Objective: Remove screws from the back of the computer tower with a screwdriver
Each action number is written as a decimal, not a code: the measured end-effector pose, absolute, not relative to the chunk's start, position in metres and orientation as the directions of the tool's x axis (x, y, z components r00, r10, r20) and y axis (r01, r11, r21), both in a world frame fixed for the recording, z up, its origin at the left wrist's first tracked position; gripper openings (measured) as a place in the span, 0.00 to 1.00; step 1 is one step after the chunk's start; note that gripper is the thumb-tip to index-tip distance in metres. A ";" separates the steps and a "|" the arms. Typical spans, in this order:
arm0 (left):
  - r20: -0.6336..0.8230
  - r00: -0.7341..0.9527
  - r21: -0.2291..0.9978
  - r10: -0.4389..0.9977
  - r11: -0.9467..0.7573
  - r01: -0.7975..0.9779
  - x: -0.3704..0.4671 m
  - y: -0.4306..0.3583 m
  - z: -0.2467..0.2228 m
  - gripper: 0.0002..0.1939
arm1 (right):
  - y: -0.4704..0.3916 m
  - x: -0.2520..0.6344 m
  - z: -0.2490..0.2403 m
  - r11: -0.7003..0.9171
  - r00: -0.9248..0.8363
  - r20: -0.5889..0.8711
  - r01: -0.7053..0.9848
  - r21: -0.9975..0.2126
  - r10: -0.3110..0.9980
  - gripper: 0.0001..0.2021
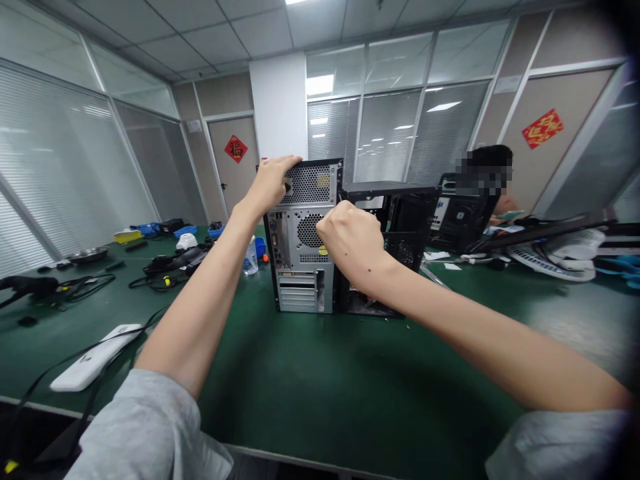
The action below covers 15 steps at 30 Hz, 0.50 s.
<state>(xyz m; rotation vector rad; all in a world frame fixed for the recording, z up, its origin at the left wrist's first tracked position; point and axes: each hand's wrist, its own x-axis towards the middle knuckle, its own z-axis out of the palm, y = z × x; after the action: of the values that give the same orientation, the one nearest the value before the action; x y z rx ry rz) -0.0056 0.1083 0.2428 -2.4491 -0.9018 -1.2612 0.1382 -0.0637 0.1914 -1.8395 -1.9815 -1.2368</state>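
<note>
A computer case (300, 260) stands upright on the green table, its silver back panel facing me with a perforated power supply area on top, a round fan grille and expansion slots below. My left hand (273, 183) grips the case's top left edge, fingers laid over the top. At the right edge of the back panel, my right hand (353, 233) is closed in a fist, knuckles up; whatever it holds is hidden behind the fingers. Directly right of the back panel is a black case frame (413, 207) with an open interior, partly covered by my right hand and forearm.
A white power strip (95, 357) and black cables lie at the front left. Further back are a clear cup (250, 260), a metal bowl (87, 255) and blue trays (185, 231). Another person (487, 173) sits behind a second computer case (455, 220). A white fan-like object (550, 257) lies right.
</note>
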 end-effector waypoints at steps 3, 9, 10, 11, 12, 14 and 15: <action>0.800 0.426 0.081 0.422 -0.780 0.621 -0.005 0.109 0.242 0.27 | -0.063 0.139 0.193 -0.088 -0.213 0.625 0.905 0.415 0.751 0.20; 0.806 0.415 0.090 0.422 -0.780 0.619 -0.004 0.109 0.240 0.27 | -0.059 0.139 0.190 -0.087 -0.149 0.635 0.942 0.325 0.758 0.21; 0.808 0.414 0.091 0.420 -0.782 0.616 -0.004 0.110 0.240 0.27 | -0.059 0.139 0.190 -0.090 -0.139 0.638 0.945 0.313 0.757 0.21; 0.810 0.411 0.093 0.419 -0.783 0.616 -0.004 0.110 0.240 0.27 | -0.058 0.138 0.189 -0.093 -0.129 0.639 0.949 0.302 0.758 0.21; 0.810 0.409 0.094 0.420 -0.781 0.617 -0.004 0.110 0.240 0.26 | -0.058 0.138 0.190 -0.093 -0.121 0.638 0.952 0.291 0.760 0.21; 0.810 0.408 0.090 0.422 -0.776 0.624 -0.004 0.110 0.240 0.26 | -0.057 0.137 0.190 -0.090 -0.102 0.638 0.961 0.262 0.763 0.20; 0.810 0.409 0.083 0.421 -0.772 0.630 -0.004 0.109 0.240 0.27 | -0.057 0.137 0.190 -0.088 -0.093 0.643 0.966 0.243 0.760 0.19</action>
<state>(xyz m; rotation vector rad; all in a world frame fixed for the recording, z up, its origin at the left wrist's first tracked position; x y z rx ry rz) -0.0037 0.1092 0.2399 -2.4311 -0.9243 -1.2935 0.1368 -0.0565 0.1903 -1.8814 -1.8872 -0.9672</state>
